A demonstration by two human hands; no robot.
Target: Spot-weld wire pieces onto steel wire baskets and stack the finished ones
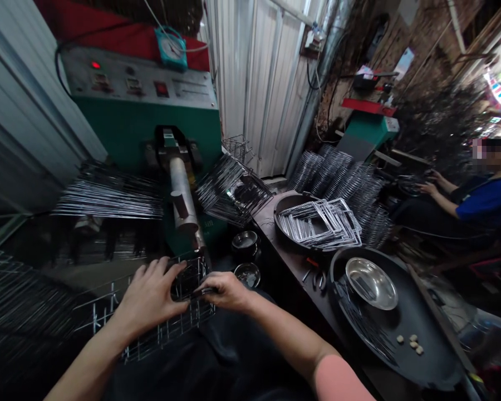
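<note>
A wire-grid basket (162,337) lies over my lap, below the arm of a green spot-welding machine (129,125). Across its upper edge my left hand (152,295) rests with fingers spread and thumb held apart. My right hand (225,291) is closed at the basket's right corner, pinching a small dark piece whose kind I cannot make out. The machine's metal electrode arm (183,195) points down towards that corner, its tip close above the wires. Part of the basket is hidden beneath my left hand and forearm.
Right of me, a bench holds a black pan of square wire frames (317,225), pliers (319,280) and a large black tray (432,356) with a steel bowl (390,301). Wire racks (108,197) stack at left. A person in blue (488,200) sits far right.
</note>
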